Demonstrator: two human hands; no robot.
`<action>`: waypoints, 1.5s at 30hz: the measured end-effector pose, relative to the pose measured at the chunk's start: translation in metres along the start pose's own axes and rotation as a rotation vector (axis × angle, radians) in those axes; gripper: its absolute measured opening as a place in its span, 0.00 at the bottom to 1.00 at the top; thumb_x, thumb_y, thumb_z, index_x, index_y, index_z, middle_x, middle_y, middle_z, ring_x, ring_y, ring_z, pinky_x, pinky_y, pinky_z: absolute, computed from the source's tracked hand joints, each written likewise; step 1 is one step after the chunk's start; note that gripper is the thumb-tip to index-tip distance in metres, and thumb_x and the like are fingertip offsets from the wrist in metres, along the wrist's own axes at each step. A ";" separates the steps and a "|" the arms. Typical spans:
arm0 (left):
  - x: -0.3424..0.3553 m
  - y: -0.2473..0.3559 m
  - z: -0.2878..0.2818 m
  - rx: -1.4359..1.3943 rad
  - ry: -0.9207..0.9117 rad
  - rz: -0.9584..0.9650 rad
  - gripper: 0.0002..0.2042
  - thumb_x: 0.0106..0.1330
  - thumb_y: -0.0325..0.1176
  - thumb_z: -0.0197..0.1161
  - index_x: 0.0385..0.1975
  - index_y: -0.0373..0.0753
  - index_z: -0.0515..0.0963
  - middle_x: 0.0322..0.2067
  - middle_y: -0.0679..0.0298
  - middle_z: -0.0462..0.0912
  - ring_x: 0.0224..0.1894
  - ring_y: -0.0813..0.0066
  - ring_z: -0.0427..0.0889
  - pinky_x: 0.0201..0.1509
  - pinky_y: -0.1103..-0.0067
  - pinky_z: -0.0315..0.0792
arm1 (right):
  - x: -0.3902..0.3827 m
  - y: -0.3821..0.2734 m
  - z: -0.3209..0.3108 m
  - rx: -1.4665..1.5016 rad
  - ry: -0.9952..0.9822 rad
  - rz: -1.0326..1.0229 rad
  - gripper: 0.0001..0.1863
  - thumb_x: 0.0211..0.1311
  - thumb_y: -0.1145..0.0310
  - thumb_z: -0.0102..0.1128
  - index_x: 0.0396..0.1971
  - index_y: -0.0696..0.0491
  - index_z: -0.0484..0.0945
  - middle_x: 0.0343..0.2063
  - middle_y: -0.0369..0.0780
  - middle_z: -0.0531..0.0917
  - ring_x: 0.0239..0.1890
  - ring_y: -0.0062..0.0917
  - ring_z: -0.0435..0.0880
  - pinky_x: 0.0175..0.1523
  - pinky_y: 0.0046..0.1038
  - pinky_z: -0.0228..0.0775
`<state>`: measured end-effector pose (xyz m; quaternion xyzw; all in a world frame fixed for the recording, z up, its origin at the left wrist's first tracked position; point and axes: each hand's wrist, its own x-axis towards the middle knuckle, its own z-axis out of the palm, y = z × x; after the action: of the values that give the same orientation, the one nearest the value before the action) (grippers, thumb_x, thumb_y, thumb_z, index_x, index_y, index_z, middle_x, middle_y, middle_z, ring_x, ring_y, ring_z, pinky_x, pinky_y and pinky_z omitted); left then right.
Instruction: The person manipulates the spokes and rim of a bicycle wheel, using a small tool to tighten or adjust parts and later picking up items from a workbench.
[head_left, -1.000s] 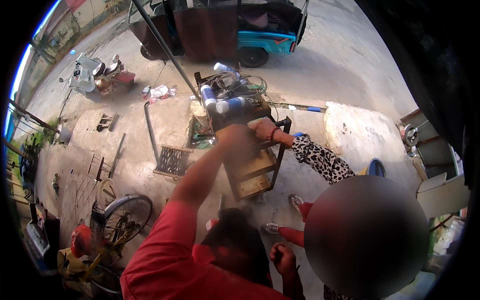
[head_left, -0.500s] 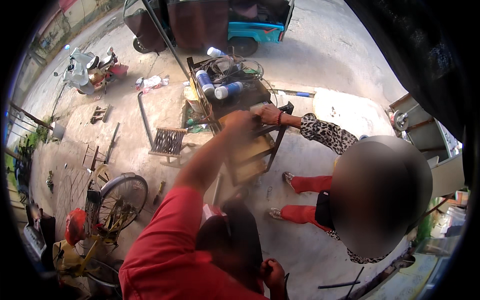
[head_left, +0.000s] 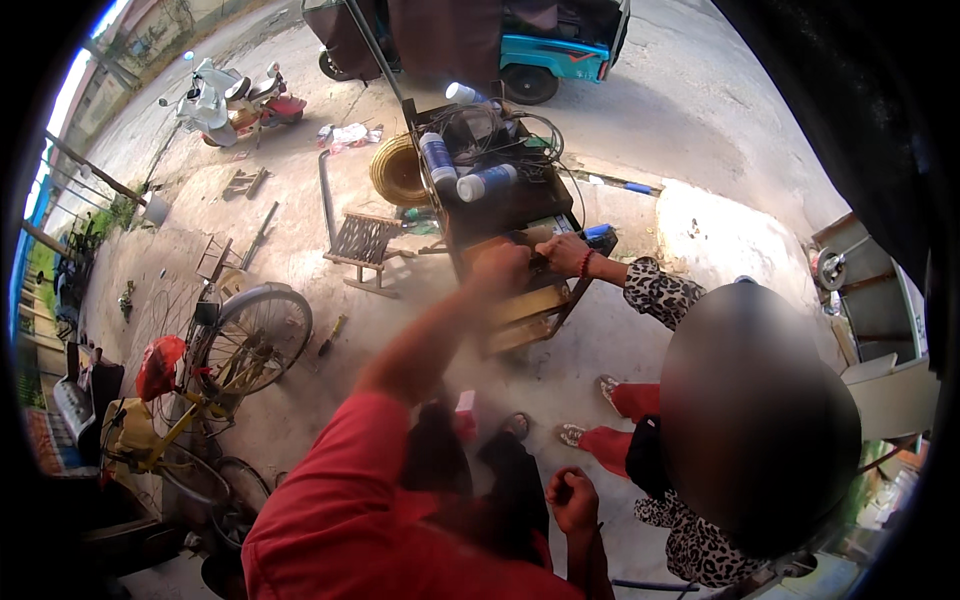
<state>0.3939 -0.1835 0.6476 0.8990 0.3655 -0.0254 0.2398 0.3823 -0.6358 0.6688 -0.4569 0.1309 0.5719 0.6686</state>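
Note:
My left hand, blurred, reaches out in a red sleeve to the front edge of a dark cabinet. It looks curled at a small dark thing beside a co-worker's hand, which wears a beaded bracelet; what my fingers hold is hidden. Below them, pale wooden drawers or boards show in the cabinet front. My right hand is raised above my lap, its fingers curled closed with nothing visible in them. On the cabinet top lie white-and-blue bottles and a tangle of cable.
The co-worker in leopard print stands close on the right. A woven straw hat hangs left of the cabinet, above a small slatted stool. A bicycle occupies the left; a scooter and blue three-wheeler stand beyond.
The view has shifted, so the cabinet and surroundings appear further right. My right hand has risen further into view. My left hand remains at the cabinet's front edge, and the straw hat now shows clearly.

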 end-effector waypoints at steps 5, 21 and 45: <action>-0.036 0.024 0.008 -0.067 0.094 0.002 0.11 0.60 0.41 0.61 0.32 0.40 0.83 0.32 0.52 0.85 0.37 0.54 0.85 0.40 0.62 0.79 | -0.016 -0.018 -0.021 -0.087 0.014 0.030 0.09 0.63 0.68 0.47 0.35 0.56 0.74 0.26 0.39 0.75 0.25 0.27 0.73 0.33 0.29 0.67; -0.195 0.113 0.089 -0.176 -0.015 0.015 0.11 0.59 0.32 0.60 0.41 0.40 0.81 0.37 0.53 0.86 0.42 0.55 0.86 0.44 0.63 0.79 | -0.018 -0.081 0.027 -0.351 -0.081 -0.477 0.08 0.61 0.71 0.47 0.36 0.55 0.73 0.19 0.32 0.66 0.19 0.16 0.65 0.24 0.18 0.57; -0.421 0.313 0.233 -0.667 0.018 -0.137 0.11 0.62 0.34 0.57 0.40 0.38 0.67 0.34 0.44 0.82 0.41 0.44 0.83 0.43 0.54 0.74 | -0.073 -0.099 -0.055 -1.679 -0.186 -0.977 0.08 0.57 0.68 0.52 0.31 0.56 0.78 0.27 0.47 0.82 0.32 0.43 0.82 0.39 0.38 0.73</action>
<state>0.3260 -0.7533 0.6638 0.7447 0.4151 0.0877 0.5151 0.4658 -0.7184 0.7351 -0.7417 -0.5763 0.1727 0.2965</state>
